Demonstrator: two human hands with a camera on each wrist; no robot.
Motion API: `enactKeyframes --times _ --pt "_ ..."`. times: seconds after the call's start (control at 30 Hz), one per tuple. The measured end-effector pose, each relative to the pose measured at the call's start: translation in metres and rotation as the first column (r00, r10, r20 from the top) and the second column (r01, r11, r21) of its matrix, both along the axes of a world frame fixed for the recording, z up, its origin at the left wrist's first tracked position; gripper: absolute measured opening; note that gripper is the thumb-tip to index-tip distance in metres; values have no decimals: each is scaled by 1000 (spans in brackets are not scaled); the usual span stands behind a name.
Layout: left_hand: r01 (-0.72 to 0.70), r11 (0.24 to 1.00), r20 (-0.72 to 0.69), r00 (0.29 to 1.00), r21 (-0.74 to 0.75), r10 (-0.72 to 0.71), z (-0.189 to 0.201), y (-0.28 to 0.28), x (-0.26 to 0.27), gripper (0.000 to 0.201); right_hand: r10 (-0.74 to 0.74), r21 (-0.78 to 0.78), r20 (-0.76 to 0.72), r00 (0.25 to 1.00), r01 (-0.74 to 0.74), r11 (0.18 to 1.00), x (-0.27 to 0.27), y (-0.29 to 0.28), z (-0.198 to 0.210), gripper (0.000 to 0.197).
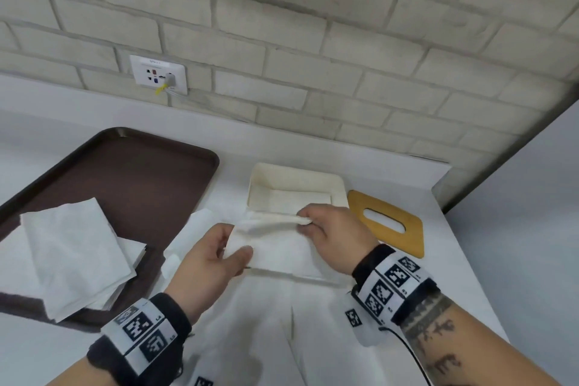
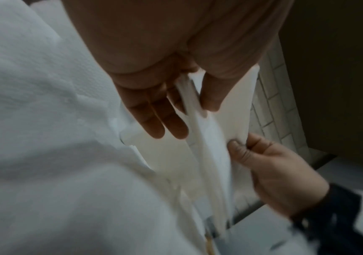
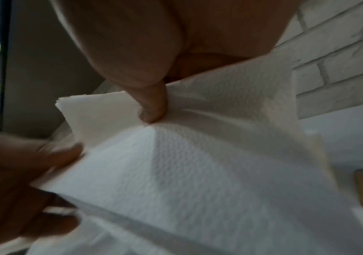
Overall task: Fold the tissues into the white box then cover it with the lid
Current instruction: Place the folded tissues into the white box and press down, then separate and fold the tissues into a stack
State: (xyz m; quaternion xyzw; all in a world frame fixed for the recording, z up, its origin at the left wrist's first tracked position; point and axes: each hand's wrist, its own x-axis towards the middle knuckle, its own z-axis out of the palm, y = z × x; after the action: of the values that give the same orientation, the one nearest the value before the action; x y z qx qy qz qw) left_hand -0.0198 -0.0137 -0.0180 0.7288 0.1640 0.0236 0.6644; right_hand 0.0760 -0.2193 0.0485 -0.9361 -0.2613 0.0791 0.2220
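A white tissue [image 1: 275, 244] is stretched between both hands just in front of the open white box [image 1: 340, 186]. My left hand [image 1: 230, 252] pinches its left edge between thumb and fingers. My right hand [image 1: 305, 222] pinches the folded top edge, close above the box's near rim. The wrist views show the same tissue [image 3: 197, 172] with its embossed texture, held by the left hand [image 2: 197, 103] and the right hand [image 3: 154, 110]. A folded tissue lies in the box bottom. The wooden lid [image 1: 387, 221] with an oval slot lies flat to the right of the box.
A dark brown tray [image 1: 134, 178] at the left carries a loose pile of white tissues [image 1: 75, 254]. More tissues are spread on the white counter [image 1: 250, 338] under my wrists. A brick wall with a socket [image 1: 158, 74] runs behind; the counter ends at the right.
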Motion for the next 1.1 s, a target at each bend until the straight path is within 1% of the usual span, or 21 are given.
enactKeyframes --times 0.03,0.07,0.13,0.2,0.23,0.3,0.33,0.37,0.43,0.53,0.6,0.67,0.73,0.83,0.9,0.97,1.07,1.1 --pt "-27 1000 -7 1000 16 27 -4 2 1 12 -27 -2 -2 1000 27 1000 12 -2 9 16" --pt "-39 997 -15 999 64 40 -9 3 1 13 -54 0 7 999 54 999 25 -4 19 15" --pt "-11 973 -69 997 229 27 -21 7 -1 11 -105 -18 41 994 105 994 54 -5 38 19" --pt "106 920 -160 986 378 -48 -32 8 -3 13 -121 -103 79 990 129 986 86 -1 50 29" --pt "187 883 -210 972 430 -103 -36 7 -4 19 -120 -159 80 990 131 978 100 4 53 34" --pt "323 802 -285 938 503 -199 -42 3 -6 39 -103 -262 54 993 114 958 122 16 51 37" --pt "353 776 -297 929 524 -222 -43 0 -5 49 -85 -306 29 996 90 948 130 23 47 38" --pt "360 769 -298 927 529 -229 -45 -2 -4 55 -66 -347 -2 998 61 936 137 30 42 40" --pt "353 778 -298 928 520 -222 -47 -5 -1 56 -27 -460 -58 998 -3 888 147 42 30 47" --pt "376 788 -317 917 487 -242 -47 -6 3 43 18 -628 -110 994 -83 774 156 54 10 52" --pt "373 799 -294 921 472 -256 -45 -7 4 33 22 -692 -133 991 -109 713 160 57 0 53" --pt "370 791 -283 924 488 -257 -43 -9 5 28 30 -731 -148 988 -130 669 165 58 -7 50" --pt "372 774 -285 924 513 -255 -43 -11 4 34 54 -738 -158 986 -155 657 167 60 -8 47" --pt "386 760 -287 919 522 -270 -45 -12 5 56 96 -702 -181 979 -197 685 168 63 -10 41" --pt "401 750 -292 914 527 -283 -43 -12 6 63 106 -687 -183 977 -204 697 167 65 -13 40" --pt "404 739 -281 913 538 -295 -42 -12 7 61 98 -697 -179 979 -196 689 165 65 -14 44" --pt "400 729 -271 916 555 -296 -44 -14 8 50 52 -759 -158 986 -155 632 162 60 -9 41" --pt "409 723 -282 912 557 -298 -43 -14 8 48 37 -758 -126 991 -120 641 160 56 -6 39"
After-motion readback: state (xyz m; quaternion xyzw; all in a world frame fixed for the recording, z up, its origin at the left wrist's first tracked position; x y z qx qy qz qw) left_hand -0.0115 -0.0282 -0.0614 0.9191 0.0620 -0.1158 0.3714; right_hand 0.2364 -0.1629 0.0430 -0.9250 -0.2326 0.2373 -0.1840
